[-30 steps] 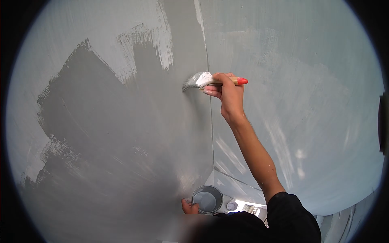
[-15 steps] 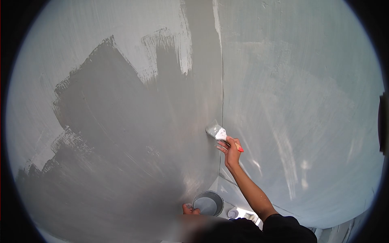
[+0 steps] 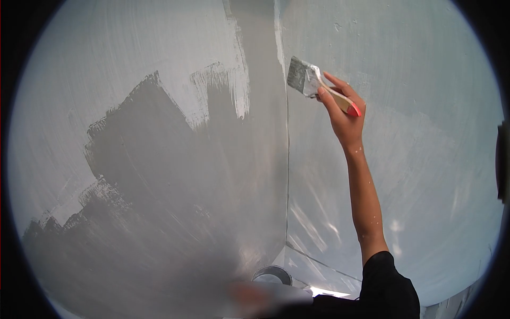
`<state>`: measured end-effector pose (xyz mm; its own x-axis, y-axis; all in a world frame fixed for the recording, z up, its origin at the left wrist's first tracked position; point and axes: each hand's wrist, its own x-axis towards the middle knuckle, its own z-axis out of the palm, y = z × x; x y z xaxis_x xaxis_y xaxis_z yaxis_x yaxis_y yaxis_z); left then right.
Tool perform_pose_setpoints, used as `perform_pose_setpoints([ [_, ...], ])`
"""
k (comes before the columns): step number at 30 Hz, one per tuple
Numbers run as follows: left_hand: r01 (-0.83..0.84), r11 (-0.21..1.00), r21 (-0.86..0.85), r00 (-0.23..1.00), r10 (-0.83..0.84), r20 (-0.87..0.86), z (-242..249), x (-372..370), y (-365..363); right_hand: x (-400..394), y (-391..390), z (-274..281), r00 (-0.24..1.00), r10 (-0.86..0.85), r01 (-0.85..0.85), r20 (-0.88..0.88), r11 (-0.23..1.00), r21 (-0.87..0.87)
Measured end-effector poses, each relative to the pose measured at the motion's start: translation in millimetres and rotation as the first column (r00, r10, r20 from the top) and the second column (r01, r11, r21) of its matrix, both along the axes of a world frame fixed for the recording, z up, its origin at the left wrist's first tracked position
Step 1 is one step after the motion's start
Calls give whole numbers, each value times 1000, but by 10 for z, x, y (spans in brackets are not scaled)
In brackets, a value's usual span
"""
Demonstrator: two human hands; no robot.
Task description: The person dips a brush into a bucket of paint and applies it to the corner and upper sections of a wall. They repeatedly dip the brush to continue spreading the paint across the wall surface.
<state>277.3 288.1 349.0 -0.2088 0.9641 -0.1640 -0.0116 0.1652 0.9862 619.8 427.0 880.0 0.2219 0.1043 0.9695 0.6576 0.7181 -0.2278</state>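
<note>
My right hand (image 3: 345,106) is closed round the wooden handle of a flat paintbrush (image 3: 306,77). The handle has a red end, and grey paint coats the wide bristles, which point left. The brush is held up just right of the corner seam (image 3: 288,159), overlapping the right wall in this view. At the bottom, a blurred patch covers my left hand (image 3: 248,296). It is beside the rim of a dark paint bucket (image 3: 290,277) with grey paint inside, which its fingers gripped a moment ago.
The left wall (image 3: 159,212) carries a broad area of darker grey paint with ragged edges against paler paint (image 3: 127,53). A smoother pale blue-grey wall (image 3: 425,159) rises on the right. A bright gap (image 3: 329,292) shows low down by my sleeve.
My right hand has carried the paintbrush up from lower on the seam, and its arm is now stretched out. The walls and bucket sit lower in view. Blur now covers my left hand.
</note>
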Motion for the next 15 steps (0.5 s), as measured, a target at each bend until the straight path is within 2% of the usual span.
perform_pose_setpoints([
  [2,-26,1000,10,1000,26,17,180,36,-63,102,175,735,980,-104,68,170,976,207],
  [4,-40,999,12,999,40,-21,31,32,-48,179,328,1398,945,-248,194,213,950,245],
  [6,-53,999,3,998,53,-33,-22,37,-39,128,442,1898,934,-288,236,213,942,240],
  [8,-64,998,-15,998,64,-14,81,70,-63,184,768,2380,948,-220,182,230,967,176],
  [9,-73,996,45,995,76,-58,-32,63,-25,184,857,2509,954,-187,156,235,977,144],
  [11,-84,983,163,984,107,-142,-413,29,53,54,854,2477,894,-334,318,298,942,102],
  [12,-86,986,146,988,104,-117,-372,45,51,-2,836,2399,854,-402,400,330,913,76],
  [13,-88,989,123,991,99,-90,-258,93,17,2,813,2320,859,-343,361,380,932,25],
  [15,-89,994,71,996,91,-25,-97,169,30,117,737,2132,905,-137,240,402,946,-217],
])
